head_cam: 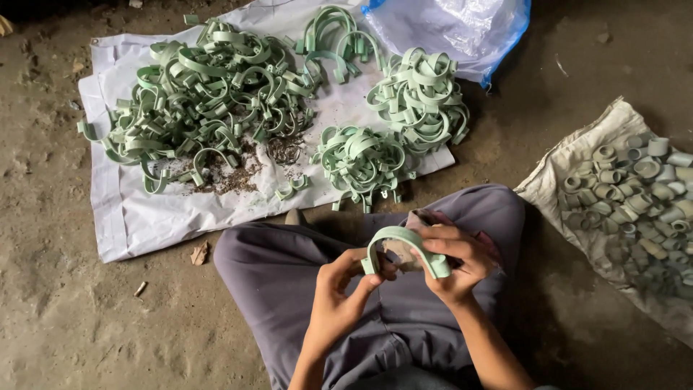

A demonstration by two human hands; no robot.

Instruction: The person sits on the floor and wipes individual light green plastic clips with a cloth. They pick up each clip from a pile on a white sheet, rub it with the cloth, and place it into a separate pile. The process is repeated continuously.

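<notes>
Between both hands' grip, green clamp (pixel 404 245)

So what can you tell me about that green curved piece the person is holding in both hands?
The green clip is a pale green, horseshoe-shaped band with a small flat foot at each end, plastic by the look of it. It arches upward, ends pointing down, above the person's lap. The left hand pinches its left foot, and the right hand grips its right side. A scrap of something brownish sits behind it; what it is I cannot tell.
</notes>
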